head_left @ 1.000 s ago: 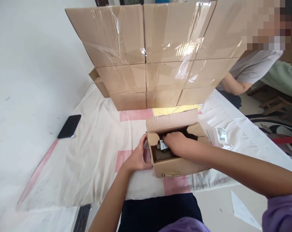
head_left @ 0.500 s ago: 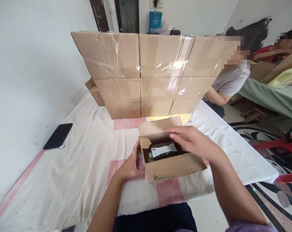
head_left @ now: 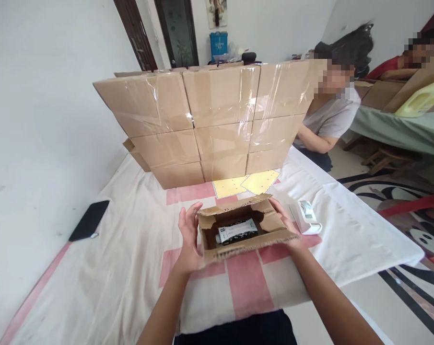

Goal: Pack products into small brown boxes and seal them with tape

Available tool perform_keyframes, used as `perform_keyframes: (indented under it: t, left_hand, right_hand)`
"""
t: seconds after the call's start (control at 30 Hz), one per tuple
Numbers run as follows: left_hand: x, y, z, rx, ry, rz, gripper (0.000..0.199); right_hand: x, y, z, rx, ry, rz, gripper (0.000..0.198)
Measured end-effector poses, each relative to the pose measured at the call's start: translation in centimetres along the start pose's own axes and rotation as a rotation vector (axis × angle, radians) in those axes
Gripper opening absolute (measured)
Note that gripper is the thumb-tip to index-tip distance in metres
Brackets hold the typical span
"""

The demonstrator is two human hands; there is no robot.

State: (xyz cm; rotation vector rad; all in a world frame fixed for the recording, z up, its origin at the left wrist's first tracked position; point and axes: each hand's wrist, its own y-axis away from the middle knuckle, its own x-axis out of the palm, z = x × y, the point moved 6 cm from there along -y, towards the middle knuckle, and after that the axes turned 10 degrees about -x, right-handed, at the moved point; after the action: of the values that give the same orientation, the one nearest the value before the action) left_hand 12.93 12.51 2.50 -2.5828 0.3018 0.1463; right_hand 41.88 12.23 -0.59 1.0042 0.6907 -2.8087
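A small open cardboard box [head_left: 273, 221] stands on the cloth-covered table in front of me, its top flaps raised along the long sides. Inside it lies a white and black squeeze tube [head_left: 237, 231] with its cap toward the left. My left hand [head_left: 190, 235] grips the box's left end, thumb low and fingers along the side. At the opposite end my right hand [head_left: 286, 219] holds the box, its fingers partly hidden behind the flap. Just right of that hand is a white device [head_left: 306, 218], perhaps a tape or label dispenser.
A wall of taped cardboard boxes [head_left: 222, 139] stands at the back of the table. Yellow sheets [head_left: 262, 183] lie before it. A black flat object, like a phone or tablet [head_left: 89, 220], rests at the left. A person [head_left: 335, 115] sits beyond the right edge.
My right hand has moved from above the box opening to its right end. The flaps now stand more upright. My view has shifted, and the white device has come into sight.
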Motion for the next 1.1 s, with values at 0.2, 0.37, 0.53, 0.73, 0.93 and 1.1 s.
perform_keyframes:
  t: [0.2,0.37,0.53,0.73,0.93,1.1]
  left_hand:
    - [-0.7,-1.0,0.8,-0.082,0.092,-0.186,0.068]
    - [-1.0,-0.9,0.7,-0.017,-0.075,-0.164,0.024]
    - [-1.1,-0.7,-0.3,0.145,-0.292,-0.126,0.037]
    - [-1.2,-0.5,-0.3,0.145,-0.378,-0.143,0.043]
    - [-1.2,0.1,0.3,0.140,-0.314,-0.188,0.046]
    - [-1.1,0.4,0.7,0.131,-0.244,-0.173,0.052]
  right_hand:
    - [-0.5,0.6,1.2,-0.040,-0.430,-0.226,0.078]
    - [-1.0,0.4,2.3,-0.069,-0.447,-0.232,0.091]
    - [-1.8,0.0,2.8,-0.116,-0.486,-0.226,0.062]
    - [-2.1,-0.3,3.2,-0.101,-0.437,-0.186,0.063]
    - [-2.1,-0.2,3.4,-0.122,-0.451,-0.191,0.064]
    - [-2.0,-0.1,3.4,-0.153,-0.448,-0.191,0.064]
